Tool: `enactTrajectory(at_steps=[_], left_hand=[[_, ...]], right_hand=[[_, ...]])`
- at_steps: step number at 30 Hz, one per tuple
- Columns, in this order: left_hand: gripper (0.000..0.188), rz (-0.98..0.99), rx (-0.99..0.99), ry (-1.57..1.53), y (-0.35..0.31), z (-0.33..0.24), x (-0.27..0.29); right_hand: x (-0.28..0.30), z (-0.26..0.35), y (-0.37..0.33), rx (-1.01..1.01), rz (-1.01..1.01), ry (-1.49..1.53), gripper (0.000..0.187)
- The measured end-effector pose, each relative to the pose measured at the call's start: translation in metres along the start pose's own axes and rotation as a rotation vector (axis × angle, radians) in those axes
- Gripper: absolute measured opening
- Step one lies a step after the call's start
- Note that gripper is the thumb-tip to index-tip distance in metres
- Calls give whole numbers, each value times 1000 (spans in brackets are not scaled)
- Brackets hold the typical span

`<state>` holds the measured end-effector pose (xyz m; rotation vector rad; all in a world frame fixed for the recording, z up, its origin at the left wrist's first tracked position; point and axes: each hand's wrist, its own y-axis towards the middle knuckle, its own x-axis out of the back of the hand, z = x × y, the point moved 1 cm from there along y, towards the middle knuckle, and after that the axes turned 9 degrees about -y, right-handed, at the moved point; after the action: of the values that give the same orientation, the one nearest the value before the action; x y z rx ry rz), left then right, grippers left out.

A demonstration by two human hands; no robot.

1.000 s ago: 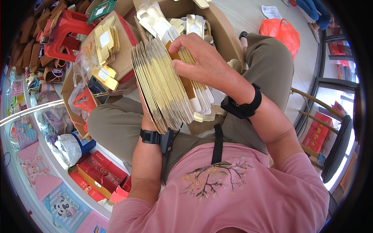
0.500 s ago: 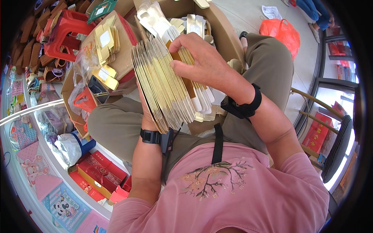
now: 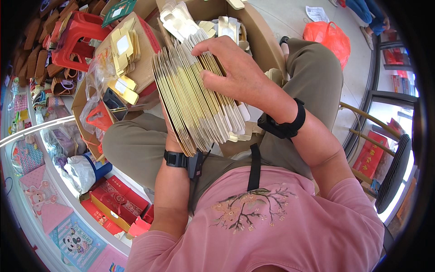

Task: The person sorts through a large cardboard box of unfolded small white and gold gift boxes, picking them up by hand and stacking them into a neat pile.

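**A tall stack, lightly kept: slippage is the main risk**

The stack of flat gold card blanks (image 3: 195, 95) stands on edge above the lap, in front of the open cardboard box (image 3: 267, 38). The left hand (image 3: 170, 136) supports its left side; most of those fingers are hidden behind the cards, so I cannot tell how firmly they grip. The right hand (image 3: 229, 68) lies over the right side, thumb and forefinger parted, their tips at the upper edges; whether its other fingers clamp anything is out of sight.

The lower ends are stepped rather than flush, and no band shows around the cards. If either hand eased its sideways pressure, the middle ones could drop out onto the trousers (image 3: 312, 68). Pressing too hard with the fingertips might bend the thin edges. The far end nearly meets the loose gold-and-white pieces (image 3: 181, 22), so flaps could snag or strays get mixed in.
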<state>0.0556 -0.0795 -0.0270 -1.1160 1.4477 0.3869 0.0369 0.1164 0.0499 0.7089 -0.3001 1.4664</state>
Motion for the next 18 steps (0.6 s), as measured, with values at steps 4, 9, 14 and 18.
enactTrajectory(at_steps=[4,9,14,18], left_hand=[[67,18,29,-24,0,-1,-1],[68,76,46,-48,3,-3,-1],[68,79,44,-47,3,-3,-3],[68,77,41,-40,3,-4,-6]], right_hand=[[-1,-1,-1,31,14,-2,38],[-1,0,0,37,19,20,36],[-3,0,-1,62,7,17,36],[-3,0,-1,35,27,29,35]])
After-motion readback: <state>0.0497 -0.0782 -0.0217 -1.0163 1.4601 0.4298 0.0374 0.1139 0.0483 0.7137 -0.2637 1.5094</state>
